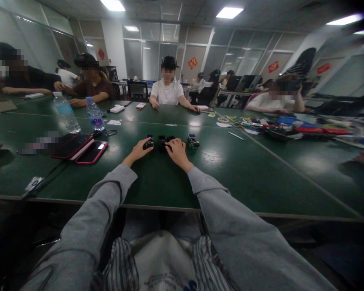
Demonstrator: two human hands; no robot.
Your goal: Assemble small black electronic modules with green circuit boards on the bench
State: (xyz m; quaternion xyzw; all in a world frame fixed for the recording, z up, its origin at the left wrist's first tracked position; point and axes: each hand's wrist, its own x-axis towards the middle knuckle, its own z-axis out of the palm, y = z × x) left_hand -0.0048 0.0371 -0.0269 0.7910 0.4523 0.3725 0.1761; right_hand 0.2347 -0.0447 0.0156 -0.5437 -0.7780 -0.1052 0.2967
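My left hand [141,149] reaches over the table with thumb and fingers closed around the edges of a small dark circuit board [149,143], which has a bluish screen-like top part. My right hand [178,150] has its fingers bent over a small black block [170,138], and they cover part of it. Just left of those fingers, between my hands, stands another black boxy piece [161,143]. To the right of my right hand sits a second small green circuit board [193,141] with a similar bluish top part; neither hand touches it.
A red-edged tablet or case [73,146], a red-framed phone [92,152] and two water bottles [66,113] stand to the left. Cables and tools [291,126] are heaped at the right, with a thin pen-like item [236,136] nearer. Several people sit around the green table [248,173].
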